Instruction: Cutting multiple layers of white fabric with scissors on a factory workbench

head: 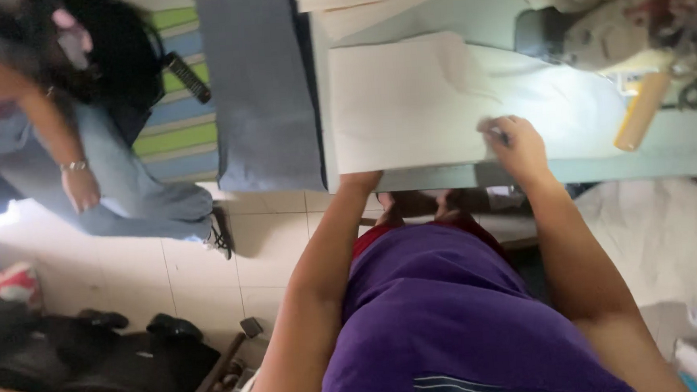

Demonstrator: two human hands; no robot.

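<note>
The purple shirt (pixel 442 310) fills the lower centre; above it the right hand (pixel 518 143) pinches a small dark tool on the pale fabric (pixel 407 105), marking it, while the left hand (pixel 361 179), state hidden, sits under the bench (pixel 680 155) edge.

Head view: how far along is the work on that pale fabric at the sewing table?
Done: the pale fabric lies spread flat on the table. In hand: the right hand pinches its near edge, and the left hand is hidden beneath it. Left: no stitching shows, so progress beyond laying out cannot be told.
</note>
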